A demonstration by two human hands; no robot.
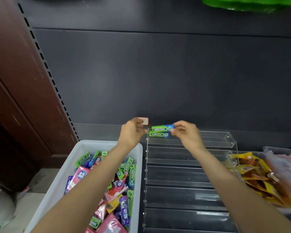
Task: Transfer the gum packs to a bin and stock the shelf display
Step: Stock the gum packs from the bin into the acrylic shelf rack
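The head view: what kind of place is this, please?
Most likely a shop aisle. A slotted shelf back panel, a clear tiered display holding gum packs, and a bin of mixed gum suggest retail restocking. The right hand pinches one pack.

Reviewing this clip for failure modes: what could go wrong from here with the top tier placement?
1. The right hand pinches the upper Doublemint pack only at its end; it may tip or drop.
2. Setting it down could knock the lower Doublemint pack off the clear display's top tier.
3. The left hand crowds that tier's left end.
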